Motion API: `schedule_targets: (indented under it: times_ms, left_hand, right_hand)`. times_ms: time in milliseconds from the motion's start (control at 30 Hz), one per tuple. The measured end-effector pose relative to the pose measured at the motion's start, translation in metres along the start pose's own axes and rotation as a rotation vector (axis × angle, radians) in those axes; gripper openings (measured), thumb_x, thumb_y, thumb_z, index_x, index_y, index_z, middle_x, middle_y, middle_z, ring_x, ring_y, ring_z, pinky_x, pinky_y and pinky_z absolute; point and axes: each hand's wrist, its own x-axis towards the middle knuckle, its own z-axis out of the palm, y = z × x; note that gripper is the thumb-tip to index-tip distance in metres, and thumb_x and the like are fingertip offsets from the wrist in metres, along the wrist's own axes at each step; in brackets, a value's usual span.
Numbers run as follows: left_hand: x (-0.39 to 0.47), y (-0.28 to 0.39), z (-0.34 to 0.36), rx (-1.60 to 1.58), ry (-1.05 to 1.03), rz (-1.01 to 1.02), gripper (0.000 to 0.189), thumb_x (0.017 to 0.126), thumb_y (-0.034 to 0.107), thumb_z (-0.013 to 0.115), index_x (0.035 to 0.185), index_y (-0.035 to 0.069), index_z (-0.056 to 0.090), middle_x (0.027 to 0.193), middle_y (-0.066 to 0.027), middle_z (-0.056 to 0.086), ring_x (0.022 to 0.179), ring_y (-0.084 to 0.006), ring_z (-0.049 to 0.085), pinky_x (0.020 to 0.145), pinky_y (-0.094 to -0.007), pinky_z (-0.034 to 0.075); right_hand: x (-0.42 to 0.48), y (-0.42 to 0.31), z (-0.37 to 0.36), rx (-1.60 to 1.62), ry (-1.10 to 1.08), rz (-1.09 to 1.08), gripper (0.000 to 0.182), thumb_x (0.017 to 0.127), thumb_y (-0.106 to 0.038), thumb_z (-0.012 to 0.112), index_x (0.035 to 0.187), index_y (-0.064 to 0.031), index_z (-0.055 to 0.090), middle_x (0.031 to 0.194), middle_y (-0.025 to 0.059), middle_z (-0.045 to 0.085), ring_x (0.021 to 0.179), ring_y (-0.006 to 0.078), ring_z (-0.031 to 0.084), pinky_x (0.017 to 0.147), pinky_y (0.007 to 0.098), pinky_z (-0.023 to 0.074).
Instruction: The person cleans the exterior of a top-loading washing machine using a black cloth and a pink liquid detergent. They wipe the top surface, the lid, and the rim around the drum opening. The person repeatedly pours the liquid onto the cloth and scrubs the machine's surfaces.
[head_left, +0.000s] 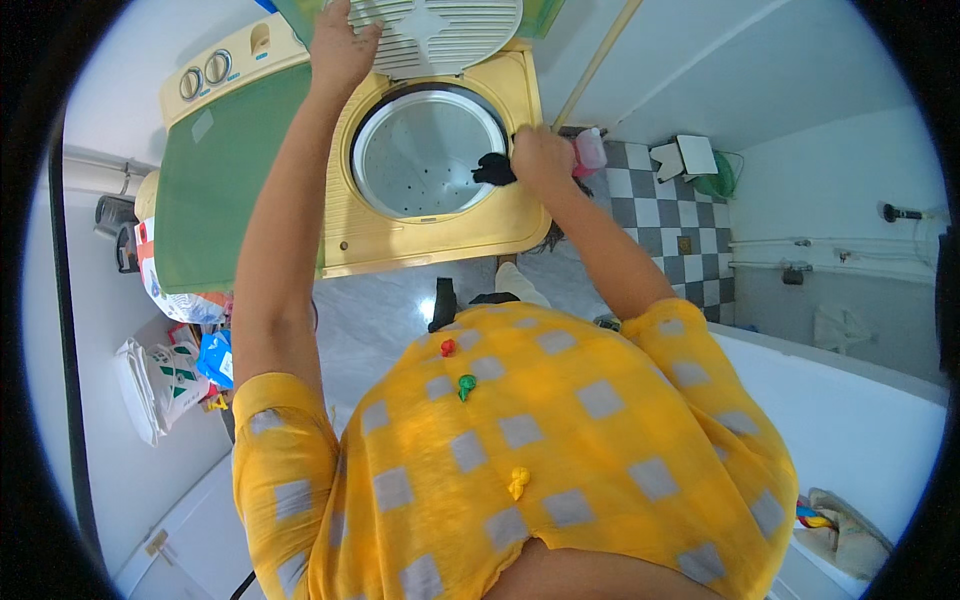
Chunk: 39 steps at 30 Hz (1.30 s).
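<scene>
Before me stands a twin-tub washing machine with its round spin tub uncovered. My left hand is up at the raised lids, holding them near the left edge of the white ribbed inner lid; part of the fingers is cut off by the picture's top. At the right rim of the spin tub, my right hand is closed around a small black cloth. The cloth's loose end hangs over the tub opening. Small drain holes show in the tub's bottom.
A green lid covers the wash tub on the left, below the control knobs. A pale pole leans at the right beside a pink container. Bags lie along the left wall. Checkered tiles cover the floor at right.
</scene>
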Motion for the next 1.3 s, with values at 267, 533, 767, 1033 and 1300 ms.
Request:
schedule_targets:
  times_ms: [267,533,767,1033,1300]
  left_hand:
    - [-0.012,0.010,-0.011,-0.055,-0.010,0.007,0.063,0.082,0.028,0.071,0.136,0.006,0.046,0.120,-0.0216,0.057,0.094,-0.0282,0.064,0.079,-0.0369,0.053]
    - [-0.083,0.014,-0.006,-0.215,-0.082,-0.118,0.052,0.082,0.019,0.068,0.129,0.003,0.052,0.114,-0.0207,0.059,0.090,-0.0298,0.063,0.080,-0.0364,0.051]
    - [-0.144,0.061,0.012,-0.407,-0.472,-0.244,0.053,0.083,0.011,0.070,0.131,0.004,0.051,0.122,-0.0147,0.059,0.101,-0.0210,0.059,0.083,-0.0296,0.049]
    - [-0.198,0.125,0.026,-0.412,-0.392,-0.202,0.033,0.081,0.006,0.070,0.111,0.000,0.058,0.090,-0.0078,0.062,0.090,-0.0151,0.057,0.074,-0.0274,0.046]
    - [-0.218,0.151,0.019,-0.726,-0.324,-0.575,0.006,0.085,0.007,0.065,0.082,0.007,0.060,0.072,0.0022,0.056,0.061,-0.0083,0.051,0.056,-0.0244,0.042]
  right_hand:
    - [-0.062,-0.004,-0.004,-0.055,0.005,-0.043,0.017,0.083,-0.016,0.056,0.087,-0.0033,0.066,0.086,0.0164,0.065,0.076,0.0336,0.069,0.061,0.0419,0.0551]
    - [0.011,-0.004,0.014,-0.055,0.120,-0.005,0.020,0.083,-0.017,0.053,0.084,-0.0034,0.068,0.086,0.0185,0.065,0.076,0.0344,0.068,0.063,0.0446,0.0546]
    - [0.032,0.031,0.025,0.646,0.097,0.092,0.018,0.085,-0.017,0.058,0.091,-0.0012,0.066,0.087,0.0154,0.065,0.081,0.0248,0.066,0.069,0.0353,0.0527]
    - [-0.028,0.009,-0.037,1.716,-0.039,0.031,0.020,0.086,-0.012,0.063,0.100,0.0004,0.055,0.091,0.0033,0.059,0.078,0.0093,0.056,0.063,0.0248,0.0484]
    - [-0.028,0.066,-0.022,1.603,-0.159,0.108,0.020,0.087,-0.015,0.068,0.091,-0.0020,0.053,0.075,0.0005,0.056,0.060,0.0075,0.051,0.050,0.0226,0.0424]
